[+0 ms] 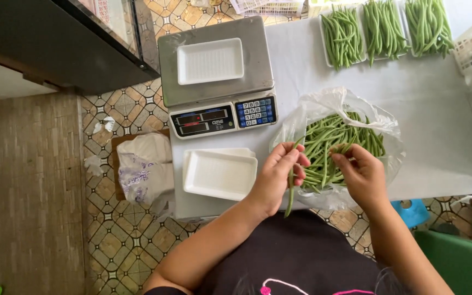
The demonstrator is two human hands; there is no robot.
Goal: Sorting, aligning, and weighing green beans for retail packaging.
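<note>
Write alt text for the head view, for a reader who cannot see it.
A left hand holds one long green bean while the right hand reaches into a clear bag of beans on a white table. An empty white tray sits on a scale.

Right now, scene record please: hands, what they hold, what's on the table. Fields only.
left hand: pinches a single green bean that hangs down over the table edge
right hand: fingers in the pile of beans, gripping a few
bean bag: clear plastic, open, full of green beans, on the white table
scale: digital, with an empty white foam tray on its platform
spare trays: empty white stack, in front of the scale
filled trays: three, loaded with beans, at the far edge
</note>
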